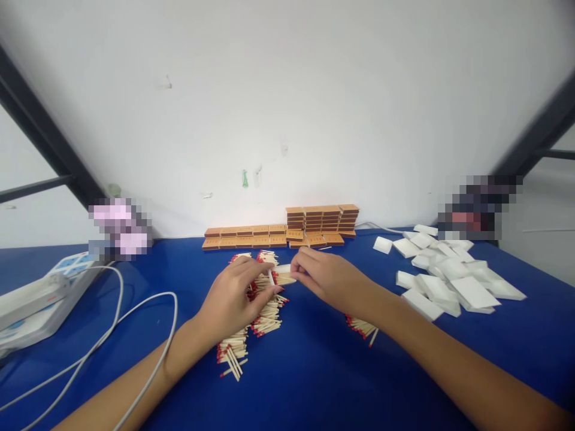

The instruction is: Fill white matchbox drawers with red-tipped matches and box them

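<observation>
My left hand rests over a heap of red-tipped matches on the blue table, its fingers curled round a small white matchbox tray. My right hand meets it from the right, fingertips pinched on the same tray's end. A few more matches lie under my right forearm. Whether matches sit in the tray is hidden by my fingers.
Orange matchbox sleeves are stacked in rows against the white wall. Several white inner trays lie piled at the right. A power strip with white cables sits at the left on the blue tabletop.
</observation>
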The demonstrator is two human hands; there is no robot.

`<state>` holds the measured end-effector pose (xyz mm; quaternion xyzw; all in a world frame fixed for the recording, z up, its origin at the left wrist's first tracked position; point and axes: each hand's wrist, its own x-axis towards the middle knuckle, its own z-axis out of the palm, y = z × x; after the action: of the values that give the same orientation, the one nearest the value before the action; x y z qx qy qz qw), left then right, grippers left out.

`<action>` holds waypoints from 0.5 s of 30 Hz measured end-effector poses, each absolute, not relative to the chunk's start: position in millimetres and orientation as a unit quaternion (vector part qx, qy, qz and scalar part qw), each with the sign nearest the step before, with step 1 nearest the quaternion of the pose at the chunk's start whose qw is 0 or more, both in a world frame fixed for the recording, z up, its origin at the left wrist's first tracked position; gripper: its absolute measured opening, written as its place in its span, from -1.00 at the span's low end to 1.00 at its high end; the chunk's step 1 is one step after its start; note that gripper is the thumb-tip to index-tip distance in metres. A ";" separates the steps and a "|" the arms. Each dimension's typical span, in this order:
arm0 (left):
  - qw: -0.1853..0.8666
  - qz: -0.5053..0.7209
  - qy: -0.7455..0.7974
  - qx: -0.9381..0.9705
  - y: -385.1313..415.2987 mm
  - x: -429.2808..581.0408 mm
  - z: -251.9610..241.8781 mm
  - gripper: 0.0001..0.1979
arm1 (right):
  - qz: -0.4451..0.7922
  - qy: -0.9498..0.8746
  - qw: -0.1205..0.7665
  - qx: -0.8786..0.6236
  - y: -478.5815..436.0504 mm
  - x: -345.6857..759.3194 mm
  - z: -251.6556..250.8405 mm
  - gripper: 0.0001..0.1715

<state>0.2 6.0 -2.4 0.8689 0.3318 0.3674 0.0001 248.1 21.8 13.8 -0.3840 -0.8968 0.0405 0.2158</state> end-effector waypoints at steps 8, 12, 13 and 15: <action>0.025 0.353 0.306 0.884 5.2 2.7 -3.0 -0.65 | 0.004 -0.901 0.203 -0.385 14.7 243.7 6.6 -0.77; 0.020 0.355 0.310 0.882 3.9 3.7 -2.9 -0.65 | 0.018 -0.900 0.225 -0.373 13.4 244.9 11.7 -0.83; 0.016 0.358 0.314 0.880 3.9 3.8 -2.6 -0.65 | 0.021 -0.899 0.232 -0.372 14.9 247.0 14.0 -0.84; 0.006 0.365 0.320 0.874 4.1 3.6 -1.9 -0.65 | 0.024 -0.888 0.247 -0.386 21.3 254.5 18.9 -0.84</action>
<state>3.6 4.1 -1.9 0.8742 0.3204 0.3648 0.0057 254.5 21.3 18.9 -0.3863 -0.8884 0.0239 0.2467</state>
